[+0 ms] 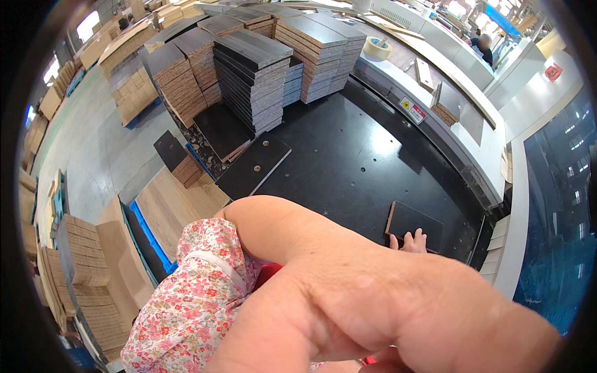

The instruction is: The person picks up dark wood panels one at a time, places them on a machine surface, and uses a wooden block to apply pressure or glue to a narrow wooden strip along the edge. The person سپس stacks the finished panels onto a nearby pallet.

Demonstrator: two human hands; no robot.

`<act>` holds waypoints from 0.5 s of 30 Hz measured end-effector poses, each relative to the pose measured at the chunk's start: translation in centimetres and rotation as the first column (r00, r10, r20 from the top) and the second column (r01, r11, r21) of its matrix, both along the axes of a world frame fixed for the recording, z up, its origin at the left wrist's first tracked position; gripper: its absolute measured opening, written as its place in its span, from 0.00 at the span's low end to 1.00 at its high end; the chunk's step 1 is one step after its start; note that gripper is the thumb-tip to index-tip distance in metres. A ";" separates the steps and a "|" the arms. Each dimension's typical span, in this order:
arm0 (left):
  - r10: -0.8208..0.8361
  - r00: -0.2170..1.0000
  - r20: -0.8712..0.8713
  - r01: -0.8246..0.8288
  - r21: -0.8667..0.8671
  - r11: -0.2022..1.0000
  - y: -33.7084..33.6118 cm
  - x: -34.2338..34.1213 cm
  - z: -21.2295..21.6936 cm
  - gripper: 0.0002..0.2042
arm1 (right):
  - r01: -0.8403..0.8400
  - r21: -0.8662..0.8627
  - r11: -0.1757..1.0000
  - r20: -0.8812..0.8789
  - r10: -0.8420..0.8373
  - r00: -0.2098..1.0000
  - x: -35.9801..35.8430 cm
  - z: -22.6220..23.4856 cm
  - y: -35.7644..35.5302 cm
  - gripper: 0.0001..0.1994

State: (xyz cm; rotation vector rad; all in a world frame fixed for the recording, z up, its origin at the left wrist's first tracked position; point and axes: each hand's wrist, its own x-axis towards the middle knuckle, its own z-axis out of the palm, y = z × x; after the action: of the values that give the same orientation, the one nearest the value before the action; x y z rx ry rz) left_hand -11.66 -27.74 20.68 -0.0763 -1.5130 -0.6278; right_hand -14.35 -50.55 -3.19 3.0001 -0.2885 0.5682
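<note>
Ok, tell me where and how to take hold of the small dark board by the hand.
Probably by its brown left edge, coming in low from the left: the small board lies flat on the black table with that edge exposed, while a hand covers part of the near side.

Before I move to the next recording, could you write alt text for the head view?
One hand's fingers touch a small dark rectangular panel on a black worktable. A bare arm and floral-print garment crowd the foreground. Dark-faced particleboard stacks stand at the table's far side.
</note>
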 end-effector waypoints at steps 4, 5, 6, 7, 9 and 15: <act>-0.009 1.000 0.001 0.009 -0.005 1.000 -0.3 0.0 0.0 0.30 | -0.148 -0.116 0.982 0.035 0.153 0.988 -0.6 -2.8 -2.9 0.20; -0.009 1.000 0.006 0.009 -0.016 1.000 -0.4 -0.1 0.4 0.29 | -0.159 -0.116 0.980 0.041 0.165 0.985 -0.5 -2.9 -3.1 0.20; -0.004 1.000 0.008 0.004 -0.021 1.000 -0.3 -0.1 0.4 0.29 | -0.170 -0.115 0.979 0.047 0.176 0.983 -0.5 -3.0 -3.3 0.20; -0.002 1.000 0.009 0.002 -0.025 1.000 -0.4 -0.1 0.6 0.29 | -0.172 -0.108 0.979 0.042 0.177 0.983 -0.5 -3.2 -3.3 0.20; 0.000 1.000 0.014 0.000 -0.027 1.000 0.0 -0.2 0.6 0.29 | -0.157 -0.110 0.982 0.017 0.160 0.987 -0.5 -3.3 -3.3 0.20; 0.039 0.999 0.020 -0.038 -0.008 0.999 0.5 0.0 0.6 0.28 | -0.150 -0.117 0.982 0.058 0.158 0.986 -0.6 -3.0 -3.0 0.21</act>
State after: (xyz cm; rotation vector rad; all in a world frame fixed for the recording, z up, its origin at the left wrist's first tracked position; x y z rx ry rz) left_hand -11.63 -27.28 21.27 -0.0468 -1.5326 -0.5936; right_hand -14.90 -53.53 -6.20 2.9147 -0.0257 0.6755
